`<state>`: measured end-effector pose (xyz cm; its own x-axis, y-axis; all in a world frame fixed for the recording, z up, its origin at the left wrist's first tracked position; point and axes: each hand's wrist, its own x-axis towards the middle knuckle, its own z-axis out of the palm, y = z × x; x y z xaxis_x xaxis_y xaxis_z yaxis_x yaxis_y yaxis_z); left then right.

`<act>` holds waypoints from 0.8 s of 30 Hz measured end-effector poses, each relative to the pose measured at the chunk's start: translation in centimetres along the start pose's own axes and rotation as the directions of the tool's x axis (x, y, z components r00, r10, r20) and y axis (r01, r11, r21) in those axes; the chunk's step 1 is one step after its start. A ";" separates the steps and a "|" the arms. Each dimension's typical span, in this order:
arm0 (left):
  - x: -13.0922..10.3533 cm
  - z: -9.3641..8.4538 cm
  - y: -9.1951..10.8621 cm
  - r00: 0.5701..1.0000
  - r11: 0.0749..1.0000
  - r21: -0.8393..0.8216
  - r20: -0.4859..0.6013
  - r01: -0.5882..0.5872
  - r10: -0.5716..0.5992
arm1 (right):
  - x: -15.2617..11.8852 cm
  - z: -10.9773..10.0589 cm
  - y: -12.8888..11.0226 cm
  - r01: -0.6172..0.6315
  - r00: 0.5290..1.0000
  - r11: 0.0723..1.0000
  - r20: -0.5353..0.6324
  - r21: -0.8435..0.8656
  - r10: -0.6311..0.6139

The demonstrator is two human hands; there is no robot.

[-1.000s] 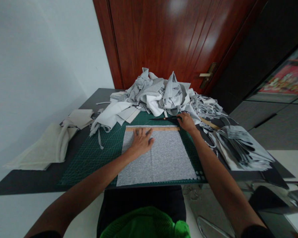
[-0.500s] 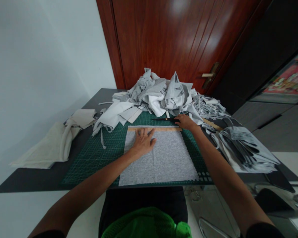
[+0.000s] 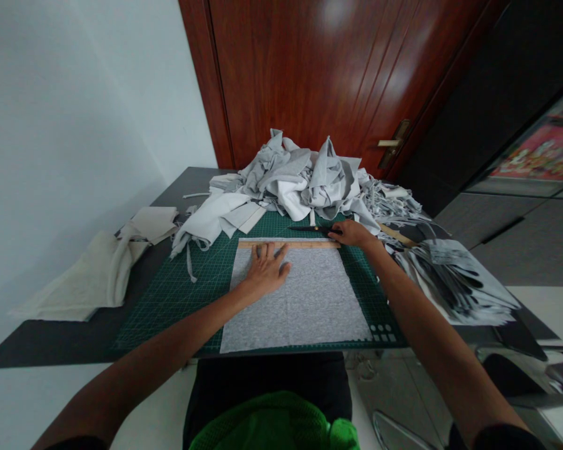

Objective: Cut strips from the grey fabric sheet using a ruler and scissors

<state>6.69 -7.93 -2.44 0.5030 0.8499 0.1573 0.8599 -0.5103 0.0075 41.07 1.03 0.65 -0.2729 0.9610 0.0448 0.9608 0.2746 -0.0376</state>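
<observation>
My left hand (image 3: 265, 270) lies with its fingers spread on a wooden ruler (image 3: 309, 245), pressing it against the grey fabric piece (image 3: 304, 300). The ruler runs across the fabric close to its far edge, where a narrow strip shows beyond it. My right hand (image 3: 353, 233) is closed around the handles of black scissors (image 3: 312, 229) with a gold pivot. Their blades point left over the green cutting mat (image 3: 201, 294), just past the fabric's far edge; my fingers partly hide the handles.
A heap of grey and white fabric scraps (image 3: 293, 175) covers the back of the table. At right lies a stack of folded grey cloth (image 3: 464, 281) near a tan strip (image 3: 396, 235). Cream cloth (image 3: 94, 275) sits at left. A wooden door (image 3: 300, 75) stands behind.
My right hand has shifted slightly right and nearer to me, with the scissors. The left hand stays on the ruler. The whole view has moved a little.
</observation>
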 end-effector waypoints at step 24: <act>-0.2 0.2 -1.6 0.999 0.999 -0.006 0.004 -0.037 0.037 | -2.4 -3.6 3.1 -0.024 0.997 0.999 0.070 0.041 0.021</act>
<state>5.25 -7.30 -2.67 0.5348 0.8309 0.1535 0.8402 -0.5422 0.0078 44.90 -0.52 4.01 -0.2557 0.9664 -0.0260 0.9642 0.2529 -0.0798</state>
